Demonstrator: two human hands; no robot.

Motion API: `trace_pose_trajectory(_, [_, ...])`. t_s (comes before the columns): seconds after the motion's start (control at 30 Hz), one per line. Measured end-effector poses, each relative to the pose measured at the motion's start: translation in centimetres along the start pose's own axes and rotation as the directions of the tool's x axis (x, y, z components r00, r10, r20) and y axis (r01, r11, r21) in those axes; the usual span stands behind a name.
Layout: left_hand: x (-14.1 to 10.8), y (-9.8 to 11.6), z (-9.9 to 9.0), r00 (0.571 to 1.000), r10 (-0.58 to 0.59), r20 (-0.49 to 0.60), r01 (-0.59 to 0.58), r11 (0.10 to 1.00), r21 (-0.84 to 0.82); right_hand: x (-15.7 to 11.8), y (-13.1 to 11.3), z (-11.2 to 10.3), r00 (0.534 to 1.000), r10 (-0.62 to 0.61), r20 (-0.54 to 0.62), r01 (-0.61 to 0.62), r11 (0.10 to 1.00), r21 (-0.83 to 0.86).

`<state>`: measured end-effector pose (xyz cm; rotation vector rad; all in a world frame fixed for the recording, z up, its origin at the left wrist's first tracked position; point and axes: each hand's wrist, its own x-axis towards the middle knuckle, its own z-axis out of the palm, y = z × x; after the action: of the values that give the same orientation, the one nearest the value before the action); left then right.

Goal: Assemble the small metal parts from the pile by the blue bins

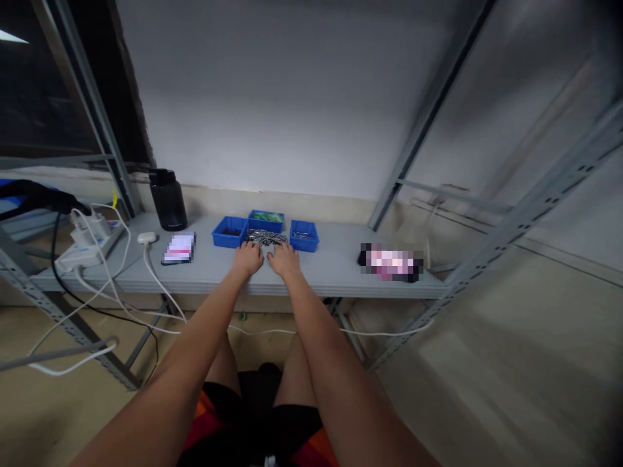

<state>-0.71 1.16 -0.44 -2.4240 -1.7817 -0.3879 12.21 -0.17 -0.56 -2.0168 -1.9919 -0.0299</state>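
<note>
Bins (304, 236) (blue) crowd the metal pile (267, 237) near both hands (248, 258).

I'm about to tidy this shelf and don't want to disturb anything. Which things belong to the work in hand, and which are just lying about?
Seemingly in the work:
small metal pieces, by the left hand and right hand
left blue bin
back blue bin
right blue bin

Seemingly lying about:
dark bottle
phone
power strip
pixelated item, unidentifiable
</note>
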Motion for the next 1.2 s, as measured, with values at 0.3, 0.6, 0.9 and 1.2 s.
trace_pose_trajectory(0.3, [-0.02, -0.06, -0.11, 1.0, -0.006, 0.001, 0.006, 1.0, -0.015, -0.19, 0.0, -0.19, 1.0, 0.013, -0.022, -0.012, 1.0, 0.026])
trace_pose_trajectory(0.6, [0.01, -0.19, -0.07, 1.0, -0.01, 0.002, 0.01, 1.0, -0.021, -0.3, -0.01, -0.2, 0.998, 0.014, -0.054, -0.014, 1.0, 0.014])
trace_pose_trajectory(0.9, [0.01, -0.11, 0.01, 1.0, -0.004, 0.013, 0.004, 1.0, -0.012, -0.07, -0.02, -0.04, 1.0, 0.008, -0.03, -0.007, 1.0, 0.017])
trace_pose_trajectory(1.2, [0.03, -0.08, -0.01, 1.0, 0.001, 0.013, 0.0, 1.0, -0.016, -0.08, 0.02, -0.28, 0.998, -0.013, -0.06, 0.014, 1.0, 0.017])
